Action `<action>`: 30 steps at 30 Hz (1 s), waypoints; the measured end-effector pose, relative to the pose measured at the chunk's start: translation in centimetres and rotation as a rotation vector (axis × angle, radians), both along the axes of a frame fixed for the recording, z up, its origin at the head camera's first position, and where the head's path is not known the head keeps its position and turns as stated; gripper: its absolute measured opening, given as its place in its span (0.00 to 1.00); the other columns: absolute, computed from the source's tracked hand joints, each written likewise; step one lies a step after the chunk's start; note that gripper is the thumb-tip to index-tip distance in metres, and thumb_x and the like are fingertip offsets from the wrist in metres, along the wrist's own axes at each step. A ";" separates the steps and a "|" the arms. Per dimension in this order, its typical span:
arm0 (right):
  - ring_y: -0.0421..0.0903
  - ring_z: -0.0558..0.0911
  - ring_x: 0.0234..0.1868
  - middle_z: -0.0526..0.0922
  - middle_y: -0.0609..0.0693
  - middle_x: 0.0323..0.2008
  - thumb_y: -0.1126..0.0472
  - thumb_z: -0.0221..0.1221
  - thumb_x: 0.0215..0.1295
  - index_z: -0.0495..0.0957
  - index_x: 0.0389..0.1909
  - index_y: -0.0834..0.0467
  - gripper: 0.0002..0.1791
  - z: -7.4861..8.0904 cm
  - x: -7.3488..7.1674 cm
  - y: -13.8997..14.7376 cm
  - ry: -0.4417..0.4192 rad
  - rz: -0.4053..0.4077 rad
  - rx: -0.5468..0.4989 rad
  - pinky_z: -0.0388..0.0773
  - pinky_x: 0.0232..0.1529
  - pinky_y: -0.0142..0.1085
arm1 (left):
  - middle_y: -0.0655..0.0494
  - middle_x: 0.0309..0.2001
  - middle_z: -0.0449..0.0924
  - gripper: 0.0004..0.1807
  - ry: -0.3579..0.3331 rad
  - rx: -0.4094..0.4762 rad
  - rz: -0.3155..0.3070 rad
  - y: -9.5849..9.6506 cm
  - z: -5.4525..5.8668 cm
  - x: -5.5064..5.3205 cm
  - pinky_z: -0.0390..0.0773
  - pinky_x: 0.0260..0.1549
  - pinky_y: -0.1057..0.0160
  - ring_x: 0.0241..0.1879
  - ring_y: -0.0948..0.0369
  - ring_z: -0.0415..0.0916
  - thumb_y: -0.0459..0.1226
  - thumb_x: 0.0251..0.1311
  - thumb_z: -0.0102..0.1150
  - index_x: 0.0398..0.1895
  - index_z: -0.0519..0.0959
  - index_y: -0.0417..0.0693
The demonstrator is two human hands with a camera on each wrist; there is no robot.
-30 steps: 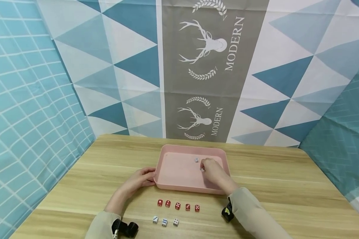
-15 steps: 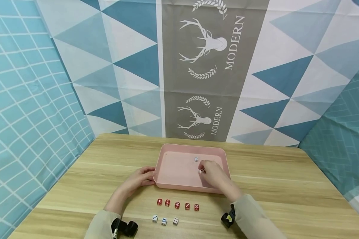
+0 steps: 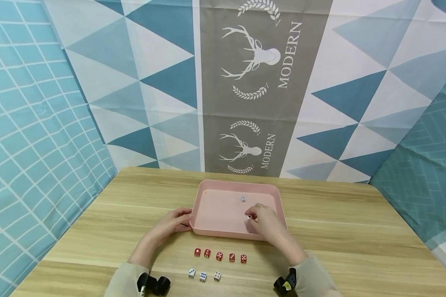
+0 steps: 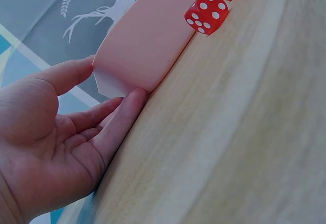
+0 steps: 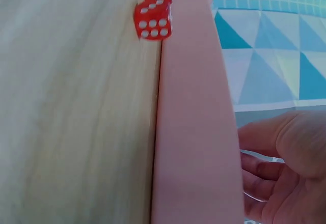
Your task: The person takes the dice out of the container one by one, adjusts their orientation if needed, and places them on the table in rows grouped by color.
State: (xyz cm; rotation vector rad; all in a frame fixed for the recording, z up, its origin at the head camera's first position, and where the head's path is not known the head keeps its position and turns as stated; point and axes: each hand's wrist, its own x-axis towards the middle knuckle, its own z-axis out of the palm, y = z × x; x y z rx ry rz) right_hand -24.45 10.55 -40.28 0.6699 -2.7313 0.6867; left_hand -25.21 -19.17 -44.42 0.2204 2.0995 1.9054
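Note:
My right hand (image 3: 267,222) reaches over the near right part of the pink tray (image 3: 219,210) and pinches a white die (image 3: 249,217), mostly covered by the fingers. Farther back in the tray lies another white die (image 3: 243,199). At the tray's left side, my left hand (image 3: 172,222) holds the near left corner, its thumb at the rim and other fingers low against the outer wall in the left wrist view. The right wrist view shows part of the right hand (image 5: 285,168) behind the tray's front wall (image 5: 196,122); its die is hidden there.
In front of the tray, several red dice (image 3: 219,256) stand in a row on the wooden table (image 3: 342,239). Closer to me, three white dice (image 3: 203,276) form another row. Patterned cloth (image 3: 245,90) hangs behind the table.
My right hand has moved toward me and slightly left inside the tray, with the pinched white die. The left hand keeps its place at the tray.

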 end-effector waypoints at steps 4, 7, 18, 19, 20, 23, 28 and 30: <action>0.39 0.74 0.28 0.74 0.43 0.25 0.65 0.58 0.48 0.79 0.29 0.57 0.06 0.5 0.8 -0.1 -0.002 0.021 -0.013 0.73 0.30 0.30 | 0.36 0.49 0.65 0.27 -0.001 0.004 0.005 0.0 0.0 0.0 0.74 0.42 0.61 0.42 0.54 0.72 0.39 0.57 0.48 0.54 0.58 0.28; 0.38 0.73 0.28 0.74 0.43 0.25 0.64 0.58 0.48 0.78 0.29 0.57 0.06 1.0 1.5 -0.3 -0.010 0.046 -0.001 0.73 0.30 0.31 | 0.37 0.49 0.65 0.27 -0.004 0.004 0.005 0.1 0.0 0.0 0.74 0.42 0.61 0.42 0.55 0.72 0.39 0.57 0.48 0.55 0.58 0.29; 0.37 0.73 0.31 0.72 0.41 0.28 0.61 0.60 0.46 0.77 0.27 0.52 0.05 1.6 3.7 -0.6 0.057 0.130 0.048 0.74 0.34 0.30 | 0.37 0.49 0.65 0.27 -0.006 0.002 -0.002 0.1 0.1 0.0 0.74 0.42 0.61 0.42 0.55 0.72 0.39 0.57 0.48 0.54 0.58 0.29; 0.37 0.73 0.31 0.72 0.41 0.28 0.60 0.60 0.47 0.77 0.27 0.53 0.05 1.6 3.9 -0.7 0.055 0.140 0.046 0.74 0.33 0.30 | 0.37 0.49 0.65 0.27 -0.006 0.002 -0.002 0.1 0.1 0.0 0.74 0.42 0.61 0.42 0.55 0.72 0.39 0.57 0.48 0.54 0.58 0.29; 0.37 0.73 0.30 0.72 0.41 0.27 0.60 0.60 0.47 0.77 0.27 0.53 0.05 1.6 4.0 -0.7 0.052 0.151 0.045 0.74 0.33 0.29 | 0.37 0.49 0.65 0.27 -0.006 0.002 -0.002 0.1 0.1 0.0 0.74 0.42 0.61 0.43 0.55 0.72 0.39 0.57 0.48 0.55 0.58 0.29; 0.35 0.72 0.28 0.72 0.40 0.26 0.60 0.61 0.46 0.77 0.27 0.53 0.05 1.8 4.3 -0.9 0.035 0.180 0.050 0.73 0.31 0.27 | 0.37 0.50 0.65 0.27 -0.006 0.005 -0.002 0.0 0.0 0.1 0.74 0.42 0.61 0.43 0.55 0.72 0.39 0.57 0.48 0.55 0.58 0.29; 0.34 0.69 0.25 0.70 0.39 0.24 0.60 0.60 0.45 0.76 0.26 0.52 0.04 1.8 4.9 -1.0 0.011 0.220 0.074 0.71 0.28 0.24 | 0.36 0.49 0.65 0.27 -0.007 0.002 -0.005 0.1 0.0 0.2 0.74 0.42 0.61 0.42 0.54 0.72 0.38 0.57 0.48 0.55 0.58 0.28; 0.33 0.69 0.26 0.70 0.39 0.24 0.61 0.60 0.45 0.76 0.26 0.53 0.04 1.7 5.1 -1.1 0.010 0.232 0.074 0.71 0.29 0.25 | 0.36 0.49 0.65 0.27 -0.007 0.000 -0.003 0.1 0.1 0.2 0.74 0.42 0.61 0.42 0.54 0.72 0.38 0.57 0.48 0.55 0.58 0.28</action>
